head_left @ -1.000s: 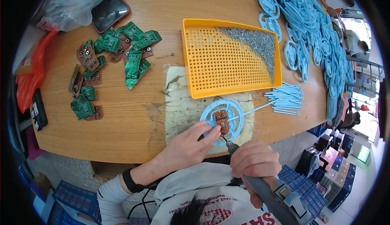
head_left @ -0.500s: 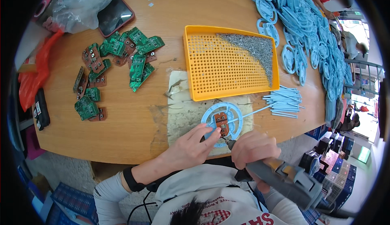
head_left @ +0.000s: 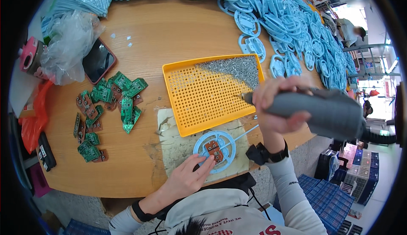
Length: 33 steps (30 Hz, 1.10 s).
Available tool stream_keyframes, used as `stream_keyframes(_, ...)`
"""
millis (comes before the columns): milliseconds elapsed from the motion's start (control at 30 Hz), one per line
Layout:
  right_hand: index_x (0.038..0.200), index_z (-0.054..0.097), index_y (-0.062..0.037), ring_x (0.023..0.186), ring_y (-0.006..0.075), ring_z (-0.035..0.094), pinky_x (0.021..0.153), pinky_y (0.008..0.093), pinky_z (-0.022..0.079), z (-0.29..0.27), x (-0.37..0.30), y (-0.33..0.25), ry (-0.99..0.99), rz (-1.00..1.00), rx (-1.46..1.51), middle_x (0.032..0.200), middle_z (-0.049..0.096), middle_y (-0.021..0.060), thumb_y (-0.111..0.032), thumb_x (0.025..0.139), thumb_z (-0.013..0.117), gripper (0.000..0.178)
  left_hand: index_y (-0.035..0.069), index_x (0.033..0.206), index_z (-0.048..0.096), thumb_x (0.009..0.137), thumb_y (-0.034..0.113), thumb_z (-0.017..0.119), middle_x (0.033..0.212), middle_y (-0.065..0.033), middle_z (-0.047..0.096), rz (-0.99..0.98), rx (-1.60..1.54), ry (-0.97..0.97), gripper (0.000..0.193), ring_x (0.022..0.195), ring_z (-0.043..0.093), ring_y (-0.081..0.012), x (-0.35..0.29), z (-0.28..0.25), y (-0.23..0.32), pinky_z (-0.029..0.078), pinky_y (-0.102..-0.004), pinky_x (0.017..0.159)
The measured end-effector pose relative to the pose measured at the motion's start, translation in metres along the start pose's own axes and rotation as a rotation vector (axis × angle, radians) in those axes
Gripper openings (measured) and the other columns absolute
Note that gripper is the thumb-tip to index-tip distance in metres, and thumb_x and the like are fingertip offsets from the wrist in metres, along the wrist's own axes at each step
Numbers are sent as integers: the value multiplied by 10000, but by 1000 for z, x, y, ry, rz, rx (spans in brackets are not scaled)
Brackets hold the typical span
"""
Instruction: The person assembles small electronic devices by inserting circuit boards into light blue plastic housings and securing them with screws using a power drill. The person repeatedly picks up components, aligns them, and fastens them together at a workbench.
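Note:
A round light-blue plastic frame [head_left: 231, 144] lies on a worn mat, with a small brown circuit board [head_left: 214, 150] in its middle. The fingertips of my left hand [head_left: 189, 175] press down on the board and the frame's near-left part. A thin blue stick [head_left: 246, 132] runs from the frame out to the right. My right hand [head_left: 275, 107] grips a grey electric screwdriver [head_left: 326, 113], held almost level with its cable trailing right. Its bit points left over the yellow perforated tray [head_left: 186, 127], where many small screws [head_left: 237, 70] are heaped in the far right corner.
Green and brown circuit boards [head_left: 127, 107] lie loose at the left, near a phone [head_left: 98, 61] and a clear plastic bag [head_left: 68, 52]. Blue frames [head_left: 275, 23] pile up along the far and right side. The stained mat [head_left: 167, 122] sits at the table's near edge. Another person works far right.
My right hand has lifted the screwdriver off the board and carried it up over the tray. The left hand stays on the board and frame. The view has shifted, showing more of the far table.

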State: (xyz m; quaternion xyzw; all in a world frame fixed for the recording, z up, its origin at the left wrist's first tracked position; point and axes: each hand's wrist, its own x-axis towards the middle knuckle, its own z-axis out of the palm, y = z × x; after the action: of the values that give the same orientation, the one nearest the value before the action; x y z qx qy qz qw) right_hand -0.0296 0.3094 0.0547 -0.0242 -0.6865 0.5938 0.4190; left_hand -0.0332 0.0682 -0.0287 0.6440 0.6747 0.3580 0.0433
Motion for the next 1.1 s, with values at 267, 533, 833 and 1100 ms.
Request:
stream_keyframes(267, 973, 416, -57, 436, 132, 471, 432, 267, 417, -4, 19, 41, -65, 31, -36, 555, 475, 41, -649, 842, 540, 619, 24, 1078, 680, 730, 60, 643, 1195, -66, 610, -38, -4, -1, 352, 946, 592, -232, 2, -2, 1, 557, -375, 804)
stream_keyframes(533, 957, 410, -63, 450, 132, 479, 437, 270, 425, 1, 15, 46, -56, 47, -39, 570, 487, 43, -646, 834, 558, 613, 25, 1079, 677, 730, 83, 657, 1192, -70, 616, -57, -18, -4, 354, 952, 594, -224, 1, -2, 1, 552, -374, 801)
stream_keyframes(833, 973, 410, -56, 484, 133, 495, 463, 265, 447, -5, 6, 43, -110, 57, -146, 602, 494, 39, -717, 797, 548, 697, 24, 1078, 677, 726, 93, 659, 1190, -73, 616, -48, -13, 19, 360, 947, 594, -228, 3, 0, 2, 551, -376, 799)
stream_keyframes(1100, 1005, 441, -52, 454, 149, 493, 422, 283, 423, 2, -29, -33, -169, -11, 206, 594, 513, 29, -705, 815, 526, 686, 15, 1081, 673, 722, 90, 663, 1208, -70, 598, -57, 23, 29, 367, 949, 593, -228, -3, -1, 2, 553, -382, 806)
